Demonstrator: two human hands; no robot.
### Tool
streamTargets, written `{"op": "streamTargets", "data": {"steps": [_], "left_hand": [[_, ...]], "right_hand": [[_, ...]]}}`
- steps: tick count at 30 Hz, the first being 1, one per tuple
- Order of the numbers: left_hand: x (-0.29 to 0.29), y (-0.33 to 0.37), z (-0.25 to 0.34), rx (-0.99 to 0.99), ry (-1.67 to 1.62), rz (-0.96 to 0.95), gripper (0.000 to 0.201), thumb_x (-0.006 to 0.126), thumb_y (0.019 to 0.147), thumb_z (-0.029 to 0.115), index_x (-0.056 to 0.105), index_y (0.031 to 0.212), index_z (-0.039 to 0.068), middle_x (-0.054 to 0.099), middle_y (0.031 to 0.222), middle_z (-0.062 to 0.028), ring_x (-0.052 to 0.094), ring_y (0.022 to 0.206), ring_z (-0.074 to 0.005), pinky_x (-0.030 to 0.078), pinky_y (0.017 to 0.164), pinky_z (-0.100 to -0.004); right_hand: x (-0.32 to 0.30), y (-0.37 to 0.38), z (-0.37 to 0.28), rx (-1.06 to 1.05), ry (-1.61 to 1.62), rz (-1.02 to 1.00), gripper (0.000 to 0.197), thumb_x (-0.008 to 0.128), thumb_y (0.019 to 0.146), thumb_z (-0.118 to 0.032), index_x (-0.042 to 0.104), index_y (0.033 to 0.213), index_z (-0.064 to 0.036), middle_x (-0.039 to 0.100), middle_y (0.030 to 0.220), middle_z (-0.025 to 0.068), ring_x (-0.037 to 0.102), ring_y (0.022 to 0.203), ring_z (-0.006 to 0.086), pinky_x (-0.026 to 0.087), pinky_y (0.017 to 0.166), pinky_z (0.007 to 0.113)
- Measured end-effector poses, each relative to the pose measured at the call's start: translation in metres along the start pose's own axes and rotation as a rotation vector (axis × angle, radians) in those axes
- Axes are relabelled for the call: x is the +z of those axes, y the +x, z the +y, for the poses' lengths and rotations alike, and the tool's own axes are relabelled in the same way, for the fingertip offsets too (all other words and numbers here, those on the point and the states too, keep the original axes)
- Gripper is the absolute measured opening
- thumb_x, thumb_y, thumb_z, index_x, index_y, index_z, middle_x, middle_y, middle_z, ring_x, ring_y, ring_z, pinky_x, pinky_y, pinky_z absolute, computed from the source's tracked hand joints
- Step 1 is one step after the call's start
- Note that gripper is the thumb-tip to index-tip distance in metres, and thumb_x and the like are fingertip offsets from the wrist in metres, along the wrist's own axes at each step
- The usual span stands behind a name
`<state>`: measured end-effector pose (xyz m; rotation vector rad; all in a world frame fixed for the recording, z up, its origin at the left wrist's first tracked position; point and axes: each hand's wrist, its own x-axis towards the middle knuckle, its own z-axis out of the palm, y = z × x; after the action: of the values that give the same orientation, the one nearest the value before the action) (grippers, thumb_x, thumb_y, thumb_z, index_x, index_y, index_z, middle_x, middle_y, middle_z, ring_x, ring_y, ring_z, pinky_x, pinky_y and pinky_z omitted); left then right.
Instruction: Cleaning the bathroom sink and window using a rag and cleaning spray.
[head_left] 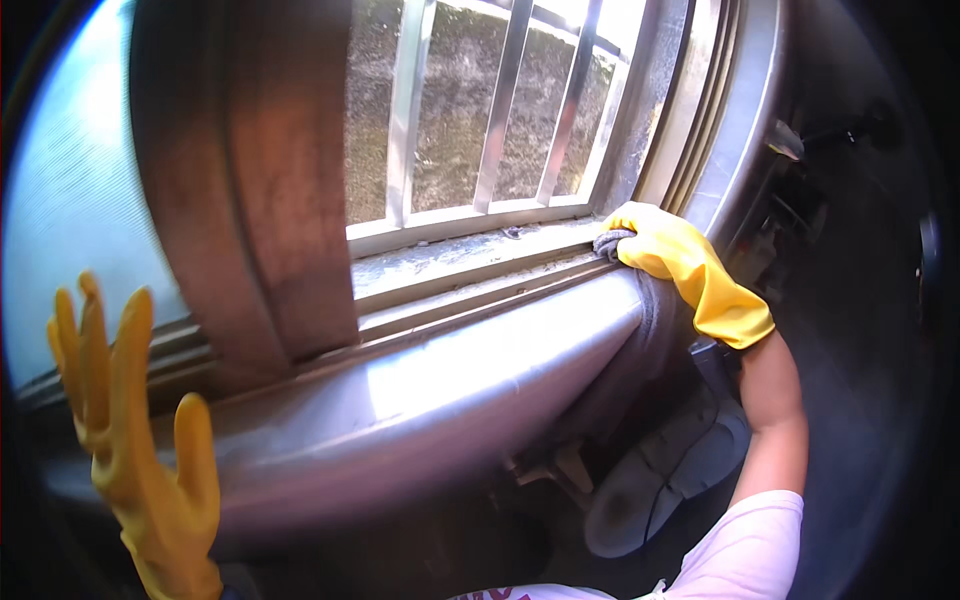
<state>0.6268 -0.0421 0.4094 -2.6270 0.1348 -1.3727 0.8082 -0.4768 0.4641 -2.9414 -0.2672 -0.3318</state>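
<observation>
My right hand (655, 245), in a yellow rubber glove, grips a dark grey cloth (613, 243) at the right end of the window track (480, 285). Part of the cloth hangs down over the corner of the sill (440, 370). My left hand (150, 440), also in a yellow glove, is raised at the lower left with its fingers spread and nothing in it. It is nearest to the frosted window pane (80, 200) and the brown sash frame (240, 180). Dirt and flaking show along the outer ledge (430, 260).
Metal bars (500, 110) stand outside the opening, with a rough, weathered wall (460, 90) behind them. Under the sill's right end lies a grey, rounded object (640, 490) with a thin dark cord across it. Dim, unclear items (790, 200) sit at the right.
</observation>
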Motion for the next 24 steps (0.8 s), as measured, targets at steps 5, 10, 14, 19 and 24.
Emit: {"op": "streamTargets", "data": {"steps": [5,10,14,19,24], "left_hand": [[-0.001,-0.001,-0.002,-0.018,0.106,-0.123,0.049,0.046,0.102,0.020,0.044,0.146,-0.002,0.035,0.157,-0.0219,0.021,0.150,-0.0419,0.015,0.121,-0.0604],[-0.002,0.010,0.000,0.013,-0.004,-0.041,0.052,0.062,0.097,0.041,0.061,0.134,0.004,0.055,0.135,-0.0287,0.043,0.132,-0.0513,0.028,0.113,-0.0592],[-0.004,0.008,-0.002,0.014,0.016,-0.061,0.049,0.061,0.098,0.038,0.062,0.133,0.005,0.055,0.135,-0.0287,0.044,0.131,-0.0510,0.028,0.113,-0.0594],[-0.005,0.009,-0.004,0.003,0.015,-0.095,0.050,0.064,0.096,0.039,0.062,0.134,0.007,0.055,0.136,-0.0276,0.043,0.133,-0.0507,0.027,0.114,-0.0589],[-0.007,-0.003,-0.015,0.010,0.116,-0.173,0.052,0.060,0.093,0.022,0.053,0.139,-0.002,0.040,0.153,-0.0255,0.027,0.146,-0.0472,0.018,0.118,-0.0648]], "right_hand": [[-0.012,0.008,-0.016,0.049,-0.029,-0.099,0.037,0.061,0.075,-0.015,0.071,0.110,-0.0057,0.069,0.109,0.0168,0.065,0.104,0.0329,0.050,0.090,0.038],[0.001,0.016,-0.022,-0.020,-0.197,-0.074,0.035,0.062,0.076,-0.017,0.072,0.107,-0.0043,0.068,0.112,0.0183,0.063,0.106,0.0365,0.050,0.093,0.040],[0.005,0.009,-0.039,-0.092,-0.215,-0.054,0.034,0.061,0.076,-0.016,0.071,0.106,-0.0036,0.068,0.112,0.0169,0.062,0.107,0.0367,0.049,0.094,0.040],[0.003,0.003,-0.096,-0.304,-0.107,-0.134,0.038,0.058,0.078,-0.018,0.069,0.110,0.0002,0.069,0.108,0.0211,0.064,0.107,0.0358,0.050,0.095,0.040],[-0.005,0.006,-0.157,-0.230,0.131,-0.111,0.031,0.060,0.077,-0.016,0.075,0.104,-0.0095,0.073,0.099,0.0104,0.069,0.091,0.0252,0.052,0.085,0.032]]}}
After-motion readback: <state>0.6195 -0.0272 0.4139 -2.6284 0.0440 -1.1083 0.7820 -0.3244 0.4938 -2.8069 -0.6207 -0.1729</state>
